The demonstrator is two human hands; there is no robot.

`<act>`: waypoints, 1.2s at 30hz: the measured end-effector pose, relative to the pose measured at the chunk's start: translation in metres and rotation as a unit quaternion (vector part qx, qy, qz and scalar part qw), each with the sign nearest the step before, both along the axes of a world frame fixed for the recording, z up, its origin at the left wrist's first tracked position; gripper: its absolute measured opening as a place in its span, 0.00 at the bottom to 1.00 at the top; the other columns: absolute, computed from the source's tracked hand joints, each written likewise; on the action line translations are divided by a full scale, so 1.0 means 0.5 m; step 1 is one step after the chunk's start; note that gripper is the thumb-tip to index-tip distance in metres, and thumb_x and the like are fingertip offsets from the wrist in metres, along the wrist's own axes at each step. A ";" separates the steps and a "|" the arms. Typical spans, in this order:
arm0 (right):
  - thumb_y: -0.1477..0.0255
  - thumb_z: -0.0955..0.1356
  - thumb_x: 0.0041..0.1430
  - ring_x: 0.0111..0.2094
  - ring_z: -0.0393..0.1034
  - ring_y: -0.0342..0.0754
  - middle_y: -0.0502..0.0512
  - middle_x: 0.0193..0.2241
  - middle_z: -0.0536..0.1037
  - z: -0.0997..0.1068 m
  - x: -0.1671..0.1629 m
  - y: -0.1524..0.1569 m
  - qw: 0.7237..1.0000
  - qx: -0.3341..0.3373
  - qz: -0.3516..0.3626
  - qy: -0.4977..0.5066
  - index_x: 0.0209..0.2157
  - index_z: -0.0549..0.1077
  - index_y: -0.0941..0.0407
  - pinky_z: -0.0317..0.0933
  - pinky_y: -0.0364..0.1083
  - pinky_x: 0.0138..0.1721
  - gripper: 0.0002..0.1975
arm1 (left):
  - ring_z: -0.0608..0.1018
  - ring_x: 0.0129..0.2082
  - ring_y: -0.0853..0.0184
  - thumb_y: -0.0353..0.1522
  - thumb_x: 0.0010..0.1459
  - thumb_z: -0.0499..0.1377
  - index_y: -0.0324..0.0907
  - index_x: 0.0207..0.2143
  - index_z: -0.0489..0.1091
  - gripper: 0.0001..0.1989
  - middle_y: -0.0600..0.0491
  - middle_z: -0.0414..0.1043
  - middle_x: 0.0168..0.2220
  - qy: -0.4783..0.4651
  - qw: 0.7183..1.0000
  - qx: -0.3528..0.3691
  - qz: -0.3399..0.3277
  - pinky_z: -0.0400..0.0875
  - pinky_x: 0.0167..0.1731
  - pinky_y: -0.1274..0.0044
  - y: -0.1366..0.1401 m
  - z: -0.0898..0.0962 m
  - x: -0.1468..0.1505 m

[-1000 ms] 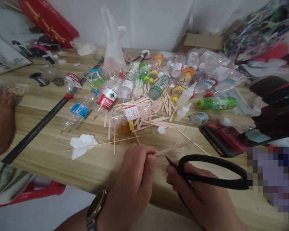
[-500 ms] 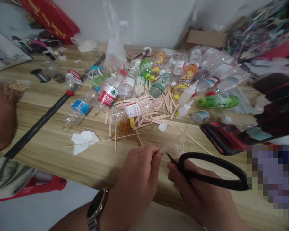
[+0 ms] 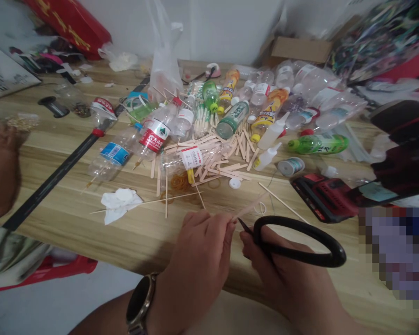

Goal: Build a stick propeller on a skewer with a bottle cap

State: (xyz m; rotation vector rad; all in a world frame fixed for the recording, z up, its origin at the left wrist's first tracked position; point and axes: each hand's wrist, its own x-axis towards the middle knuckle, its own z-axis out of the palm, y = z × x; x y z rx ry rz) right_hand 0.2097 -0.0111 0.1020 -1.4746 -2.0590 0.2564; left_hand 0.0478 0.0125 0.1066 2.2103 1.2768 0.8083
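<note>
My left hand [image 3: 204, 253], with a watch on the wrist, pinches a flat wooden craft stick [image 3: 248, 207] that points up and right. Black-handled scissors [image 3: 302, 246] are gripped in my right hand [image 3: 286, 279], low on the right. Their pointed blade sits close to the stick near my left fingertips; I cannot tell whether it touches. The second handle loop is hidden by my right hand. Beyond my hands lie a white rubber ring [image 3: 260, 208], a thin skewer [image 3: 282, 202] and a white bottle cap [image 3: 234, 183].
A heap of craft sticks [image 3: 244, 144] and several plastic bottles [image 3: 155, 135] fill the table's middle. A red and black cordless drill [image 3: 328, 197] lies at right. White tissue [image 3: 120, 204] and a dark strip [image 3: 56, 179] are at left, beside another person's hand [image 3: 2, 167].
The scissors have shifted slightly left and up, bringing the blade nearer to the stick. My left hand keeps its pinch, and the view has moved a little.
</note>
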 end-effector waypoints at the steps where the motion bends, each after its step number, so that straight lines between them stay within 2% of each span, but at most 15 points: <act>1: 0.69 0.60 0.67 0.13 0.69 0.43 0.49 0.16 0.74 0.000 0.000 0.001 1.000 0.009 0.002 -0.015 0.30 0.71 0.55 0.59 0.39 0.14 0.13 | 0.73 0.31 0.61 0.28 0.69 0.46 0.40 0.37 0.68 0.12 0.51 0.74 0.29 0.004 1.000 0.011 -0.004 0.68 0.33 0.69 0.001 -0.001 0.000; 6: 0.67 0.58 0.70 0.13 0.69 0.44 0.48 0.14 0.72 0.005 0.000 0.005 0.994 0.079 -0.014 -0.069 0.24 0.67 0.54 0.55 0.42 0.14 0.20 | 0.72 0.29 0.61 0.28 0.69 0.46 0.40 0.35 0.67 0.12 0.51 0.72 0.27 0.020 0.999 0.046 -0.002 0.66 0.32 0.69 0.003 -0.004 0.002; 13: 0.70 0.57 0.70 0.14 0.71 0.43 0.50 0.17 0.76 0.004 -0.006 0.004 0.993 0.084 0.003 -0.085 0.27 0.70 0.56 0.58 0.41 0.16 0.18 | 0.72 0.29 0.60 0.27 0.69 0.46 0.40 0.36 0.67 0.12 0.51 0.72 0.27 0.043 0.998 0.053 -0.011 0.65 0.32 0.68 0.000 -0.008 0.002; 17: 0.72 0.55 0.70 0.11 0.67 0.43 0.48 0.14 0.73 0.007 0.001 0.002 0.989 0.087 0.005 -0.117 0.26 0.69 0.55 0.54 0.42 0.13 0.20 | 0.72 0.28 0.59 0.26 0.67 0.46 0.39 0.37 0.67 0.10 0.50 0.73 0.27 0.070 0.993 0.096 -0.018 0.66 0.30 0.67 0.002 -0.012 0.001; 22: 0.74 0.55 0.68 0.13 0.70 0.46 0.51 0.16 0.75 0.021 0.027 0.009 0.982 0.077 0.085 -0.151 0.27 0.71 0.56 0.56 0.43 0.12 0.19 | 0.73 0.28 0.59 0.20 0.62 0.46 0.35 0.42 0.66 0.12 0.49 0.74 0.29 0.126 0.974 0.172 -0.074 0.66 0.29 0.67 0.002 -0.016 -0.005; 24: 0.71 0.56 0.68 0.14 0.71 0.45 0.51 0.16 0.75 0.025 0.031 0.013 0.994 0.003 0.082 -0.067 0.24 0.69 0.55 0.57 0.41 0.12 0.20 | 0.72 0.27 0.60 0.20 0.62 0.46 0.34 0.43 0.65 0.11 0.49 0.73 0.28 0.141 0.965 0.208 -0.078 0.65 0.28 0.68 0.003 -0.018 -0.006; 25: 0.68 0.56 0.69 0.13 0.70 0.45 0.50 0.14 0.75 0.026 0.031 0.015 0.995 -0.079 0.069 -0.003 0.22 0.68 0.54 0.57 0.41 0.12 0.21 | 0.72 0.26 0.60 0.20 0.62 0.45 0.33 0.43 0.65 0.11 0.49 0.73 0.27 0.152 0.959 0.227 -0.079 0.65 0.27 0.69 0.004 -0.019 -0.006; 27: 0.62 0.55 0.69 0.10 0.68 0.44 0.48 0.12 0.74 0.026 0.029 0.019 0.950 -0.280 0.051 0.131 0.22 0.65 0.53 0.57 0.40 0.10 0.23 | 0.71 0.26 0.61 0.20 0.63 0.45 0.32 0.44 0.64 0.12 0.49 0.72 0.26 0.178 0.948 0.253 -0.077 0.65 0.27 0.69 0.006 -0.023 -0.006; 28: 0.60 0.54 0.69 0.09 0.67 0.44 0.47 0.12 0.74 0.024 0.028 0.021 0.917 -0.355 0.047 0.176 0.22 0.65 0.53 0.57 0.39 0.10 0.24 | 0.71 0.26 0.61 0.20 0.63 0.44 0.32 0.45 0.64 0.12 0.50 0.71 0.26 0.187 0.945 0.258 -0.075 0.65 0.26 0.69 0.008 -0.025 -0.005; 29: 0.59 0.54 0.69 0.09 0.67 0.44 0.48 0.13 0.74 0.021 0.028 0.023 0.901 -0.385 0.043 0.193 0.22 0.65 0.53 0.56 0.40 0.09 0.24 | 0.71 0.26 0.61 0.20 0.62 0.44 0.32 0.44 0.64 0.13 0.50 0.71 0.26 0.188 0.944 0.260 -0.073 0.65 0.26 0.69 0.009 -0.026 -0.005; 30: 0.59 0.55 0.68 0.09 0.67 0.44 0.48 0.13 0.74 0.018 0.028 0.025 0.912 -0.365 0.038 0.183 0.22 0.65 0.53 0.56 0.40 0.09 0.23 | 0.71 0.26 0.61 0.19 0.62 0.44 0.33 0.44 0.64 0.13 0.50 0.71 0.26 0.184 0.946 0.259 -0.071 0.66 0.26 0.69 0.010 -0.027 -0.004; 31: 0.59 0.57 0.68 0.11 0.68 0.45 0.50 0.13 0.74 0.014 0.029 0.027 0.941 -0.301 0.036 0.149 0.22 0.65 0.54 0.57 0.40 0.10 0.22 | 0.71 0.26 0.61 0.19 0.62 0.44 0.34 0.43 0.64 0.12 0.50 0.71 0.26 0.174 0.949 0.256 -0.067 0.66 0.26 0.69 0.011 -0.027 -0.004; 33: 0.63 0.57 0.67 0.14 0.70 0.47 0.54 0.15 0.76 0.009 0.031 0.032 0.991 -0.123 0.043 0.038 0.22 0.68 0.55 0.57 0.42 0.13 0.21 | 0.72 0.26 0.61 0.19 0.62 0.44 0.34 0.42 0.63 0.12 0.50 0.72 0.27 0.155 0.955 0.243 -0.064 0.67 0.27 0.69 0.010 -0.026 -0.003; 35: 0.66 0.56 0.67 0.15 0.70 0.49 0.56 0.16 0.76 0.008 0.031 0.035 0.998 -0.017 0.055 -0.030 0.23 0.70 0.56 0.56 0.44 0.13 0.21 | 0.72 0.26 0.61 0.19 0.61 0.45 0.34 0.42 0.63 0.12 0.49 0.72 0.27 0.152 0.958 0.234 -0.062 0.67 0.27 0.69 0.009 -0.024 -0.002; 36: 0.66 0.56 0.67 0.14 0.70 0.48 0.55 0.15 0.76 0.010 0.030 0.036 0.998 -0.027 0.058 -0.021 0.23 0.70 0.55 0.56 0.44 0.13 0.21 | 0.72 0.26 0.61 0.19 0.61 0.45 0.35 0.41 0.63 0.11 0.49 0.72 0.27 0.154 0.958 0.232 -0.063 0.66 0.27 0.69 0.009 -0.023 -0.001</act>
